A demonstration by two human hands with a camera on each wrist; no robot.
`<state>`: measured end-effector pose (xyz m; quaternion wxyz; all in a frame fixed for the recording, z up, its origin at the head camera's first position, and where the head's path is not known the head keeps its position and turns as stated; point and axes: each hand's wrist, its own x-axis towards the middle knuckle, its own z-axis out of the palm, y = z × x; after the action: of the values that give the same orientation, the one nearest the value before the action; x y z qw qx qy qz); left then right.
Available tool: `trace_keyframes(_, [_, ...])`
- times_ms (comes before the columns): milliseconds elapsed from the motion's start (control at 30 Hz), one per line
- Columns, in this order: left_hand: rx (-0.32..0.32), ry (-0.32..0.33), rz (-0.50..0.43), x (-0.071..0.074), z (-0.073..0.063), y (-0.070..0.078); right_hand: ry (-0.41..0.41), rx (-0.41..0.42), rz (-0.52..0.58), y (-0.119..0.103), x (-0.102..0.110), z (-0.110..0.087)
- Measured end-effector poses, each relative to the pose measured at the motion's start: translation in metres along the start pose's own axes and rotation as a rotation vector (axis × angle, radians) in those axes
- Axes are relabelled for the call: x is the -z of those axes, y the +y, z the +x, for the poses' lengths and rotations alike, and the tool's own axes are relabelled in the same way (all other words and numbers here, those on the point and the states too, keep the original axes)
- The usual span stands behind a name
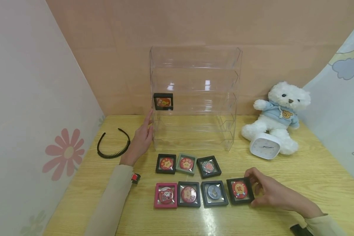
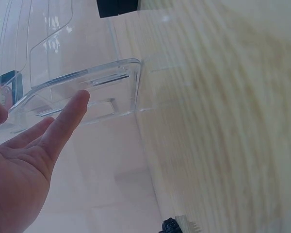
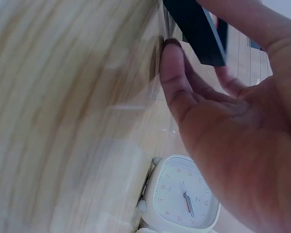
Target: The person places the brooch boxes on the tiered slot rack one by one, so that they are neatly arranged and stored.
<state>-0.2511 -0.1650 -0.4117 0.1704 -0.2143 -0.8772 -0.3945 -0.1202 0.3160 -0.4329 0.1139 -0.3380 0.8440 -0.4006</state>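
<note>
A clear acrylic tiered rack [image 1: 194,106] stands at the back of the table, with a black-framed badge [image 1: 163,102] at the left of its middle tier. My left hand [image 1: 139,141] rests against the rack's left side, fingers extended. Toward the front right, my right hand [image 1: 269,194] pinches the right edge of a black display frame [image 1: 240,191] holding a red and gold badge. Beside it in the front row lie a dark frame [image 1: 214,193], another dark frame [image 1: 188,194] and a pink frame [image 1: 166,195]. Behind are two black frames [image 1: 166,164] and a green one [image 1: 186,164].
At the right sits a white teddy bear [image 1: 278,114] in a blue top, with a white clock [image 1: 265,146] leaning at its legs. A black toothed headband [image 1: 113,155] lies left of the rack. Patterned walls [image 1: 68,152] border the wooden table.
</note>
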Motion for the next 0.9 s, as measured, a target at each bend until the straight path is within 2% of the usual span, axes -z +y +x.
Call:
trace_keyframes(200, [-0.013, 0.004, 0.008, 0.0001, 0.0011, -0.0007, 0.014, 0.013, 0.019, -0.0013, -0.0002, 0.0004])
trace_keyframes(700, [-0.015, 0.009, 0.01, -0.0011, 0.0007, -0.0016, 0.146, -0.04, -0.065, -0.0084, 0.0022, -0.0024])
trace_keyframes(900, [-0.011, 0.003, 0.003, -0.0004, -0.0003, -0.0011, 0.179, -0.002, -0.06, -0.0099, 0.0017, -0.0044])
